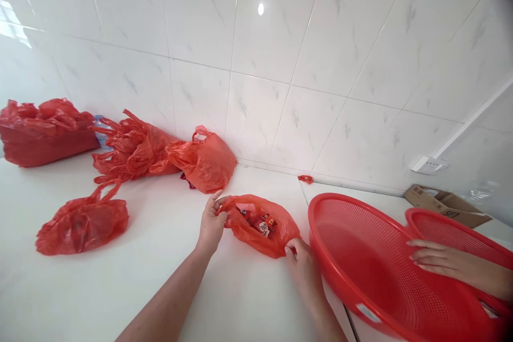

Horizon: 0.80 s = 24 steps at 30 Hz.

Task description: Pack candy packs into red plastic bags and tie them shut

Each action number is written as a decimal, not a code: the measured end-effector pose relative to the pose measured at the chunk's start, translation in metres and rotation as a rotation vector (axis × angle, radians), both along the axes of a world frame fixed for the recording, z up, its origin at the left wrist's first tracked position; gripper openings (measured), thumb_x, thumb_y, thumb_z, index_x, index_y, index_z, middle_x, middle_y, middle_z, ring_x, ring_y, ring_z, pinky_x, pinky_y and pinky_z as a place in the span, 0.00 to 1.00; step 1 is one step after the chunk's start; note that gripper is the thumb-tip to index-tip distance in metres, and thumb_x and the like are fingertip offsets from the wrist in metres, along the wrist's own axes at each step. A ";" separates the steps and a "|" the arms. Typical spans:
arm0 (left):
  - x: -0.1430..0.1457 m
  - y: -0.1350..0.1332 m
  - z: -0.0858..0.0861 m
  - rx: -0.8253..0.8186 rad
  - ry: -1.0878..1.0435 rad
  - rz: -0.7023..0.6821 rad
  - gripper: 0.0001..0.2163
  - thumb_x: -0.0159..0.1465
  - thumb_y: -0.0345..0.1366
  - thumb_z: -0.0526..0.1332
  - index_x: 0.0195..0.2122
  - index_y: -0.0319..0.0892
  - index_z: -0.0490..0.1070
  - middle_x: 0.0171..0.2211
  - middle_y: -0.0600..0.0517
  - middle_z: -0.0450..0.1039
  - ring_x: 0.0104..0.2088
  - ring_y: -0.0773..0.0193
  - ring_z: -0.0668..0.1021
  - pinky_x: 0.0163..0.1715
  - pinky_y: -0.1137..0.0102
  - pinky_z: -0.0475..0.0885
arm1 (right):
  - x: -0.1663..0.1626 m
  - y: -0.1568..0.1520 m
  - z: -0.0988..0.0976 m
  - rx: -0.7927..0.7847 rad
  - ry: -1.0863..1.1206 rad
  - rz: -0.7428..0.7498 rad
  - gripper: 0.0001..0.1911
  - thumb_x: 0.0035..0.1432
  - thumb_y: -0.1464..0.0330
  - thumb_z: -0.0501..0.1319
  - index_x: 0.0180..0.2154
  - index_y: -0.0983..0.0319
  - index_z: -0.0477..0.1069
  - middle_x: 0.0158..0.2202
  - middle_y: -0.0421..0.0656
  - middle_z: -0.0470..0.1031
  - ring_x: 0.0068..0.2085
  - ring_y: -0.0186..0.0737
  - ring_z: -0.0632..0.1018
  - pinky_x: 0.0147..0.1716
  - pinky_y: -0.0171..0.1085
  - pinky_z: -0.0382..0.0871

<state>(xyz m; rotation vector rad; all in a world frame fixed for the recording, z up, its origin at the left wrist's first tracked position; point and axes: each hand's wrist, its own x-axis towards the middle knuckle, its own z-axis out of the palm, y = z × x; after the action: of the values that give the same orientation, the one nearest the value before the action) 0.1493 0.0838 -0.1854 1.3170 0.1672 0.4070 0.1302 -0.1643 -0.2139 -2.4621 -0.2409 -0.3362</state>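
A small red plastic bag [260, 230] lies open on the white counter [160, 278], with red wrapped sweets showing inside. My left hand [211, 224] pinches the bag's left rim. My right hand [302, 267] grips its right lower edge, fingers closed on the plastic. Between them the bag's mouth is held apart. A large red mesh basket [360, 262] stands tilted just right of my right hand.
Several filled red bags sit along the tiled wall: one at far left [44, 131], a bunch [132, 149], one [206, 160], another in front [82, 222]. Another person's hand [444, 264] rests in the basket. A second red basket [460, 235] and a cardboard box [444, 204] are at right.
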 end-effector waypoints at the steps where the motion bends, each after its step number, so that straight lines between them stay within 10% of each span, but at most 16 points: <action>1: -0.002 0.003 0.006 -0.007 -0.004 -0.029 0.32 0.51 0.29 0.55 0.60 0.47 0.54 0.52 0.45 0.69 0.38 0.62 0.77 0.31 0.68 0.73 | -0.001 0.000 0.001 0.026 0.018 -0.002 0.10 0.60 0.65 0.48 0.27 0.57 0.59 0.28 0.40 0.70 0.31 0.41 0.72 0.31 0.38 0.66; 9: -0.017 0.024 0.009 0.470 0.239 0.093 0.32 0.54 0.43 0.61 0.60 0.47 0.55 0.54 0.42 0.62 0.43 0.56 0.75 0.32 0.66 0.73 | -0.002 -0.003 -0.006 0.002 0.147 -0.024 0.23 0.56 0.61 0.54 0.52 0.60 0.61 0.52 0.50 0.70 0.51 0.49 0.71 0.45 0.44 0.67; 14: -0.028 0.031 0.011 0.461 0.305 -0.070 0.32 0.55 0.44 0.61 0.61 0.46 0.53 0.35 0.51 0.71 0.32 0.62 0.76 0.30 0.67 0.73 | -0.002 -0.006 -0.005 -0.081 0.173 0.021 0.06 0.53 0.64 0.54 0.32 0.57 0.66 0.36 0.43 0.74 0.38 0.45 0.73 0.33 0.39 0.65; 24: 0.014 0.021 0.111 0.252 -0.134 -0.046 0.26 0.53 0.40 0.64 0.53 0.43 0.62 0.28 0.57 0.68 0.32 0.66 0.75 0.35 0.65 0.76 | 0.013 -0.027 0.069 0.501 0.038 -0.196 0.12 0.56 0.56 0.53 0.30 0.58 0.66 0.27 0.37 0.70 0.28 0.37 0.69 0.27 0.34 0.61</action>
<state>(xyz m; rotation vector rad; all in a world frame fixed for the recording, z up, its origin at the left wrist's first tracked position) 0.1637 0.1053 -0.0748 1.5324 -0.0281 0.4870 0.1436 -0.1910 -0.1448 -1.9954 0.0957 -0.3795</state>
